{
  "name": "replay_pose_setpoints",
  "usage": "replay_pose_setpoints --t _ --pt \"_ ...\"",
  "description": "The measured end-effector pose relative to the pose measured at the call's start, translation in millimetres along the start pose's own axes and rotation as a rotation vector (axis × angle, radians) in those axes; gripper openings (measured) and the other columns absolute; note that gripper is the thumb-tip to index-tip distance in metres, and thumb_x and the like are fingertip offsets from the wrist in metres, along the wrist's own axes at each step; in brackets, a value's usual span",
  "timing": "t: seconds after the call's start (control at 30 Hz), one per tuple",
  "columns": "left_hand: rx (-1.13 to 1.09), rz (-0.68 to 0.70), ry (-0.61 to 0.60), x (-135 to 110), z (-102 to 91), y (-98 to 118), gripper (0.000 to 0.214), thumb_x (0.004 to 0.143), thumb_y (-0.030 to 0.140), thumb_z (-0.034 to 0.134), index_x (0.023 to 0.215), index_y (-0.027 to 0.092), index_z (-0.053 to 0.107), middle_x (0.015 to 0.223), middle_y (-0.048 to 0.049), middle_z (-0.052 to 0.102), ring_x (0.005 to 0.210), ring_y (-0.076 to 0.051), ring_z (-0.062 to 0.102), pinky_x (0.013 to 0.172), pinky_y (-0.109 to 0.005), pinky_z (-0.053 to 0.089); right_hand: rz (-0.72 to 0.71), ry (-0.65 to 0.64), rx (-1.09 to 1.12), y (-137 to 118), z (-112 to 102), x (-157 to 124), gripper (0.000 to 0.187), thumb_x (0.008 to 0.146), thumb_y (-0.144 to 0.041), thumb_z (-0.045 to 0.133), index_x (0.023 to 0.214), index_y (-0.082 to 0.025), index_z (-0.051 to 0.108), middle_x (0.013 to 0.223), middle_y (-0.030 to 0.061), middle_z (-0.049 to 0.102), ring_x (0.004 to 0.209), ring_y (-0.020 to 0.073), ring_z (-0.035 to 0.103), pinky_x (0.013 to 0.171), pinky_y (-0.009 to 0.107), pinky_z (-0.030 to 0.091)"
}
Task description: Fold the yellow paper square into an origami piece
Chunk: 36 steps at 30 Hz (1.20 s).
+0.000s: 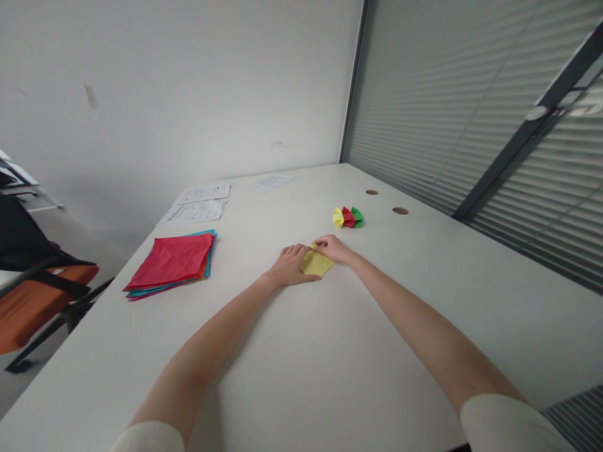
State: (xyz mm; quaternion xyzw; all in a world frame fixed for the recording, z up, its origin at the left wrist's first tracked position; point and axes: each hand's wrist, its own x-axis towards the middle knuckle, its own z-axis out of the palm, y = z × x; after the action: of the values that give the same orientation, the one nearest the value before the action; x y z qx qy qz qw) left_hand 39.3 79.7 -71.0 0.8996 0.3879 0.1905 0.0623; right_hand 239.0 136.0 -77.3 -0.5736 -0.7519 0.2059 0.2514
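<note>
Shows two bare arms stretched out over a white worktop (330,351). Presses the left hand (292,263) palm down, open and flat, on the left edge of a folded yellow paper (319,265). Pinches the paper's far corner with the right hand (333,248), fingertips closed on it, just beside the left hand's fingers. Lies flat on the worktop, that paper, under and between both hands.

Beyond the right hand, near but apart: three small folded pieces (347,217), yellow, red and green, touching in a row. Past them: two round holes (400,211) in the worktop.

Well to the left of the left hand: a stack of coloured sheets (174,260), red on top, blue and orange edges beneath. Farther beyond the left hand: white printouts (198,204).

Far left of the left hand, off the worktop: a chair (32,295) with an orange seat. To the right of the right hand, past the worktop's edge: grey blinds (471,113).
</note>
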Motion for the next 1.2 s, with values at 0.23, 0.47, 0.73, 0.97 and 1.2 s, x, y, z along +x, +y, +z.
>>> replay_pose_setpoints --t 0.23,0.47,0.73,0.97,1.2 --pt "0.006 0.003 0.004 0.2 0.3 0.1 0.074 0.070 0.069 0.064 0.126 0.023 0.046 0.122 -0.0104 0.055 0.115 -0.030 0.050 0.102 -0.047 0.037 0.001 0.023 0.368 -2.4 -3.4 -5.1 0.023 0.076 -0.014 0.065 0.097 -0.012 0.074 0.096 0.0106 0.074 0.081 0.0169 0.067 0.077 0.029 0.052" --pt "0.017 0.013 -0.005 -0.2 -0.1 0.4 0.073 0.072 0.069 0.062 0.127 0.023 0.048 0.124 -0.0093 0.055 0.115 -0.029 0.049 0.103 -0.047 0.036 0.059 -0.032 0.542 -0.5 -4.2 -4.5 0.024 0.071 -0.011 0.068 0.094 -0.011 0.074 0.082 0.0069 0.073 0.074 0.0160 0.066 0.072 0.027 0.051" --pt "0.022 0.015 -0.009 -1.0 -0.3 0.9 0.070 0.072 0.069 0.063 0.124 0.024 0.051 0.121 -0.0095 0.054 0.115 -0.029 0.049 0.103 -0.047 0.035 0.041 -0.003 0.545 4.4 -4.6 0.8 0.012 0.068 -0.020 0.074 0.078 -0.013 0.074 0.078 0.0065 0.074 0.075 0.0173 0.066 0.076 0.030 0.052" --pt "0.018 0.005 -0.014 -0.5 -0.4 1.2 0.070 0.071 0.070 0.063 0.124 0.025 0.052 0.118 -0.0093 0.054 0.113 -0.030 0.049 0.104 -0.048 0.035 0.027 0.022 0.436 3.1 -3.1 6.4 0.010 0.072 -0.020 0.071 0.078 -0.013 0.074 0.079 0.0076 0.075 0.073 0.0175 0.066 0.072 0.029 0.052" --pt "0.019 0.006 -0.033 0.6 2.1 -0.9 0.066 0.071 0.069 0.062 0.121 0.027 0.058 0.117 -0.0086 0.054 0.115 -0.030 0.048 0.105 -0.049 0.032 0.027 0.065 0.263 1.4 4.6 6.2 0.006 0.072 -0.018 0.069 0.074 -0.015 0.075 0.075 0.0065 0.074 0.073 0.0188 0.065 0.073 0.030 0.050"
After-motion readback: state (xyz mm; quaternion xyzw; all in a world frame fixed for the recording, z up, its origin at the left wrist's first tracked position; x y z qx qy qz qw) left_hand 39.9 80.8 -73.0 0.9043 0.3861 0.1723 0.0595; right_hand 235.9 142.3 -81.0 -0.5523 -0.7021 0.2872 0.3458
